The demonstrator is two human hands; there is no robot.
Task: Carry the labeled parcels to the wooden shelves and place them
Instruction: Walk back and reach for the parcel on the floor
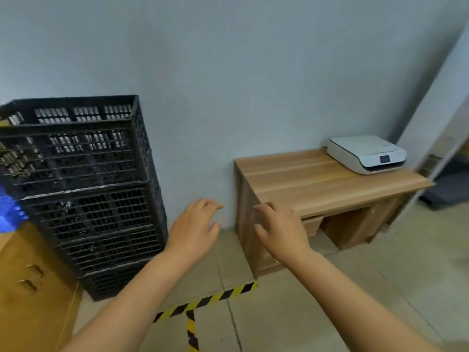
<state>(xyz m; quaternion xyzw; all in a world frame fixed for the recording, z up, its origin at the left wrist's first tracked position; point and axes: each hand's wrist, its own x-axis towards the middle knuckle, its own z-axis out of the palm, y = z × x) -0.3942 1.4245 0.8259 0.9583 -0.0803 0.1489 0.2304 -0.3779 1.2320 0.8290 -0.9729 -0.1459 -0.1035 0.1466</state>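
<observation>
My left hand (194, 228) and my right hand (280, 231) are both stretched out in front of me, palms down, fingers apart and holding nothing. They hover side by side above the floor, between the black crates and the wooden desk. No labeled parcel and no wooden shelves show in this view.
A tall stack of black plastic crates (83, 189) stands left against the grey wall. A cardboard box (28, 288) sits at the lower left with something blue (10, 212) behind it. A wooden desk (317, 184) on the right carries a white printer (368, 153). Yellow-black tape (208, 299) marks the floor.
</observation>
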